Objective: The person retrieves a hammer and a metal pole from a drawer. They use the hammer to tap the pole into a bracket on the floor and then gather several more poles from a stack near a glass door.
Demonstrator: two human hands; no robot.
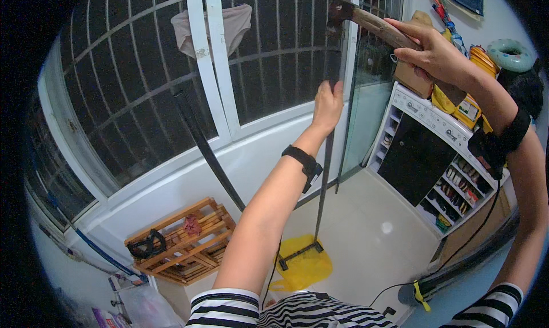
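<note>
left hand (327, 106): grip wrapped around thin metal pole (323, 179), up high | right hand (433, 55): grip closed on wooden hammer handle (378, 26), head at pole top | pole looks stiff, long, wobbly; hold mid-shaft | foot on yellow bag (306, 266), far below both grips

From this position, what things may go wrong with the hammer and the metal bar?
1. The right hand raises the hammer close above the left hand, which grips the upright metal bar; a missed blow might hit those fingers.
2. Window glass stands right behind the bar's top, so a wide swing may strike it.
3. The bar's foot rests on a yellow plastic bag and may slip.
</note>
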